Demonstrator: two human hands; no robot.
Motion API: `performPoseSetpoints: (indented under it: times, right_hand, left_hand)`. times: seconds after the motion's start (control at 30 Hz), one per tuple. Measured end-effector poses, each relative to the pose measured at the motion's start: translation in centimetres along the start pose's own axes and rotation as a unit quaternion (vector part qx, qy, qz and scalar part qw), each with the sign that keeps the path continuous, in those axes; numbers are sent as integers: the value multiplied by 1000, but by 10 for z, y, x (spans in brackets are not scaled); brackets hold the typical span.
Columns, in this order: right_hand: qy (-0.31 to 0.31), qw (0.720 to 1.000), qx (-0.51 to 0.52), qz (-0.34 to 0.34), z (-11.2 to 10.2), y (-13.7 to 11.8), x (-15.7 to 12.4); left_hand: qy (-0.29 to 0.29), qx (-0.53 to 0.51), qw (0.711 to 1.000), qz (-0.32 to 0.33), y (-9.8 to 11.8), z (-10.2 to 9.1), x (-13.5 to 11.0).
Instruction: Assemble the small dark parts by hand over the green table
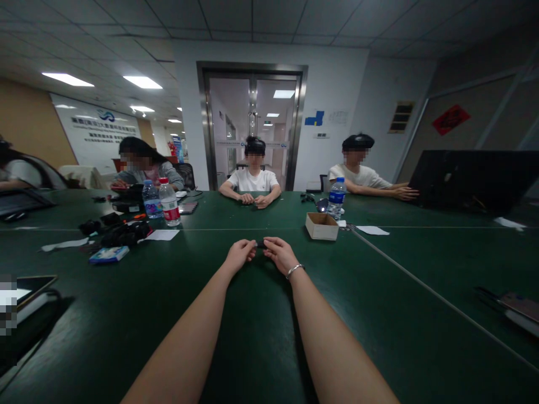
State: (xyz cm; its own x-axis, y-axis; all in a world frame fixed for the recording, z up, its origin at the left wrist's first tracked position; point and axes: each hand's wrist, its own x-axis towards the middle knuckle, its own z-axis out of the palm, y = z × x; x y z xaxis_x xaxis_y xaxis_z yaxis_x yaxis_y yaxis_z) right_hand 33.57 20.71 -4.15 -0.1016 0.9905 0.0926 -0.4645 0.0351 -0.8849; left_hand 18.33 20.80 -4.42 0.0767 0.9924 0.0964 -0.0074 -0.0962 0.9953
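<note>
Forearms stretched over green table (pixel 379 314), left hand (pixel 239 254) and right hand (pixel 281 254) meet fingertip to fingertip at mid-table, each pinching an end of a small dark piece (pixel 261 244); beyond, box (pixel 321 226), bottle (pixel 337 198), seated person (pixel 254 180) opposite.

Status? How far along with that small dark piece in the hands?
Done: nothing I can confirm. In hand: left hand and right hand pinch a small dark object between them at the green table. Left: unclear; the cardboard box beyond them is untouched.
</note>
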Motion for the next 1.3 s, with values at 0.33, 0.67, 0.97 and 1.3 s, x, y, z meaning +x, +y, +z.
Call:
performPoseSetpoints:
  times: [0.33, 0.67, 0.97, 1.3]
  right_hand:
    - [2, 1000, -2, 0, 0, 0, -1]
    - [3, 1000, -4, 7, 1, 0, 0]
    - [-3, 1000, -7, 10, 1, 1, -1]
    - [-13, 1000, -3, 17, -1, 0, 0]
  left_hand:
    - [0, 2, 1000, 31, 2, 0, -2]
    - [6, -16, 999, 45, 2, 1, -3]
    - [4, -54, 999, -1, 1, 1, -3]
    - [8, -17, 1000, 13, 1, 0, -3]
